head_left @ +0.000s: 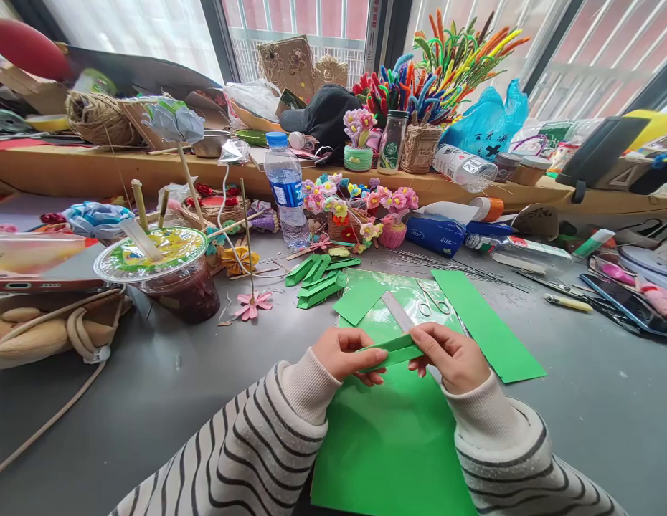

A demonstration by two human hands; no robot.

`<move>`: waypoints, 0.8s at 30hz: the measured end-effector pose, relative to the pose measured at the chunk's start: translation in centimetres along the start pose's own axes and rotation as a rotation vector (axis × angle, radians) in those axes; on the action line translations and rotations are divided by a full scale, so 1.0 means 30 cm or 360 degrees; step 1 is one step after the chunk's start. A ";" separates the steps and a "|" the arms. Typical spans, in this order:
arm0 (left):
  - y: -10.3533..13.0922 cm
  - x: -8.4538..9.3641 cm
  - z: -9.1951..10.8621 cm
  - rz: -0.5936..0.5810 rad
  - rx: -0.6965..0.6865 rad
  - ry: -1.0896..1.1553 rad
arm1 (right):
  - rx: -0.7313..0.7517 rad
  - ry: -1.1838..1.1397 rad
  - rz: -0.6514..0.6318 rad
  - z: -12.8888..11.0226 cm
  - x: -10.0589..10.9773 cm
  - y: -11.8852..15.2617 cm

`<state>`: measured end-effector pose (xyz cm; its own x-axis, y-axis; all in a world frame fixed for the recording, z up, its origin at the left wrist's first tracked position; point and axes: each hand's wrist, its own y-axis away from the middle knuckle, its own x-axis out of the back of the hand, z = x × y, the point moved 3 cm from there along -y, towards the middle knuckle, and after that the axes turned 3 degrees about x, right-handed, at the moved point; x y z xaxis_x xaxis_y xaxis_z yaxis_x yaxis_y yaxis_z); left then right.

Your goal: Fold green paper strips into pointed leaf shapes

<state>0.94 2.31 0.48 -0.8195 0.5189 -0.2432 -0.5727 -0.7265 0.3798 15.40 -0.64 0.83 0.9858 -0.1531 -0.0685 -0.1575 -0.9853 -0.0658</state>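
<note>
A folded strip of green paper (396, 353) is held between my two hands above a large green sheet (387, 451). My left hand (347, 355) pinches its left end between thumb and fingers. Its right end is gripped by my right hand (450, 356). Beneath the strip a ruler (398, 312) lies slanted, partly hidden by my right hand. Small scissors (433, 299) rest just beyond it. A green square (359, 299) lies to the left, and a long green strip (489, 326) to the right. Several folded green pieces (318, 279) are piled farther back on the left.
A lidded cup of dark drink (177, 283) and a pink paper flower (254, 305) stand left. A water bottle (286, 192) is behind. A phone (629, 302) and a knife (569, 303) lie right. Crafts crowd the wooden ledge (247, 172).
</note>
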 end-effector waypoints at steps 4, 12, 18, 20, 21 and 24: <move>-0.010 0.009 -0.009 0.0163 -0.0039 0.0145 | -0.0135 -0.0167 0.0032 0.018 -0.010 -0.004; -0.013 -0.011 -0.018 -0.0101 -0.0213 -0.0057 | -0.0045 0.0180 -0.0122 0.001 -0.033 0.007; -0.006 -0.011 -0.020 -0.0005 -0.0123 -0.0250 | -0.0073 0.0273 -0.0128 -0.002 -0.050 0.016; -0.005 -0.014 -0.021 -0.0011 -0.0072 -0.0226 | -0.0081 0.0299 -0.0091 -0.002 -0.051 0.017; -0.005 -0.016 -0.022 -0.0021 -0.0053 -0.0212 | -0.0080 0.0302 -0.0076 -0.001 -0.050 0.017; -0.004 -0.018 -0.022 -0.0024 -0.0036 -0.0199 | -0.0076 0.0304 -0.0064 0.007 -0.042 0.014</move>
<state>1.44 1.81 -0.01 -0.8026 0.5810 -0.1352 -0.5866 -0.7274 0.3562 14.09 -0.85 0.67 0.9850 -0.1207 0.1235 -0.1196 -0.9927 -0.0168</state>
